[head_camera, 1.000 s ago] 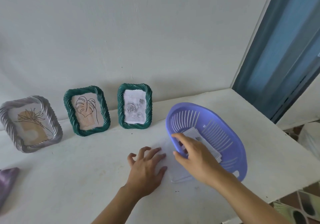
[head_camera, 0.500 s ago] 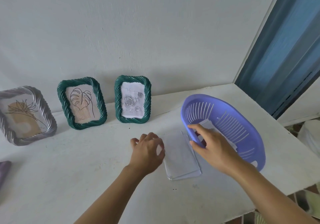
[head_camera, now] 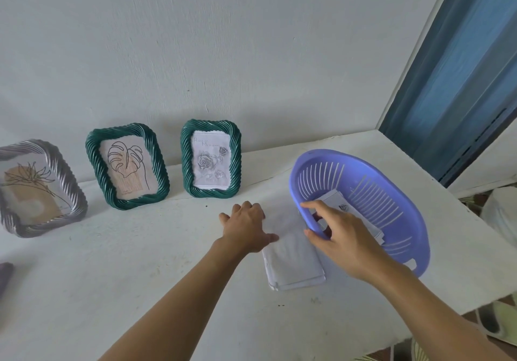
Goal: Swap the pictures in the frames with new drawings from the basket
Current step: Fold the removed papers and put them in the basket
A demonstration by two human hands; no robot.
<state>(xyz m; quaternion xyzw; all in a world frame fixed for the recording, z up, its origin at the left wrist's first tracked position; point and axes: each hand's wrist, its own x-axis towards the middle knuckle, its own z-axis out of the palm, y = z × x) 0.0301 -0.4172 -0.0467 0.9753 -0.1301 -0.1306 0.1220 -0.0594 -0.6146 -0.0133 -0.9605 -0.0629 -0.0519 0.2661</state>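
Observation:
Three frames lean against the wall: a silver frame point(head_camera: 60, 165) with a flower sketch, a green frame point(head_camera: 95, 165) with a leaf drawing, and a green frame point(head_camera: 236, 159) with a rose drawing. To their right a purple basket point(head_camera: 391, 181) holds a few drawings point(head_camera: 340, 205). My right hand point(head_camera: 344, 237) grips the basket's near rim, thumb outside and fingers inside. A stack of white papers point(head_camera: 293, 260) lies on the table just left of the basket. My left hand point(head_camera: 246, 229) rests on the stack's upper left corner, fingers bent, thumb lying on the sheet.
The white table point(head_camera: 112, 276) ends close behind the basket on the right, by a blue door point(head_camera: 461, 67). A dark purple object point(head_camera: 5, 276) pokes in at the left edge. A white bag point(head_camera: 500, 215) sits on the floor at the right.
My right hand has drawn the basket to the right, uncovering more of the paper stack. My left hand's fingers went from flat on the paper to bent.

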